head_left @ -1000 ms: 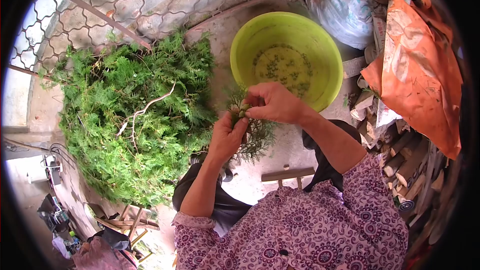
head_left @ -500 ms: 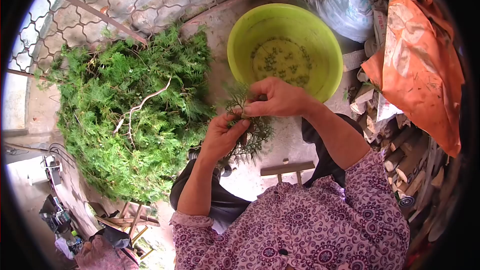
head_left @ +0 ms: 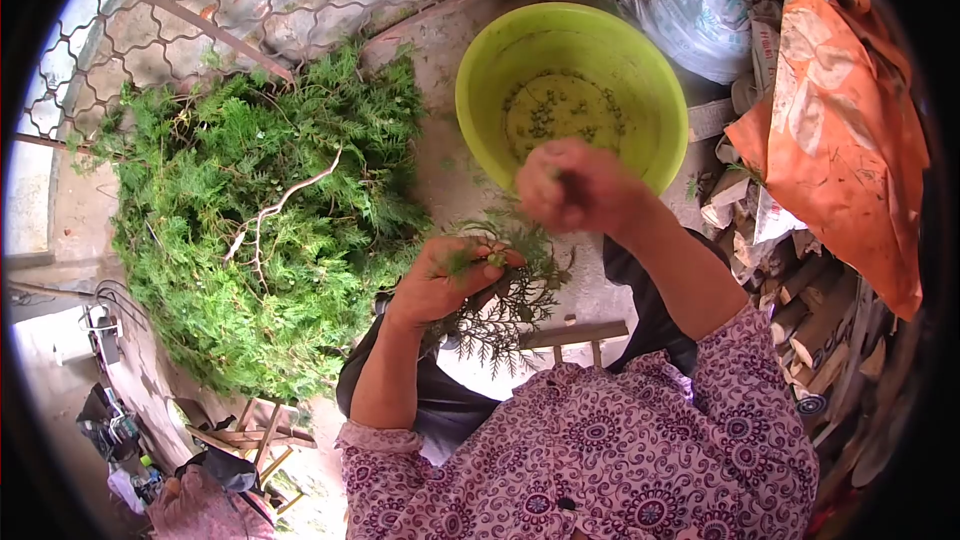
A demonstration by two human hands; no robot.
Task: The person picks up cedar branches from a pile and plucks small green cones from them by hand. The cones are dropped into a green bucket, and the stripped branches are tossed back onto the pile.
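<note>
Right hand (head_left: 575,188) nearer basin rim (head_left: 560,10)

Green cuttings (head_left: 260,330) are brightly lit by daylight, a pale patch (head_left: 38,345) at far left is washed out, the right hand (head_left: 572,188) is blurred, and distorted edges are ringed in black.

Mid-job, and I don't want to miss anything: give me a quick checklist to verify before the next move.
1. Left hand holding the leafy sprig: ok.
2. Right hand empty: cannot tell; it is blurred, over the basin's near edge.
3. Green basin upright, opening facing up: ok.
4. Small green pieces lying inside the basin: ok.
5. Branch pile apart from the basin: ok, floor shows between them.
</note>
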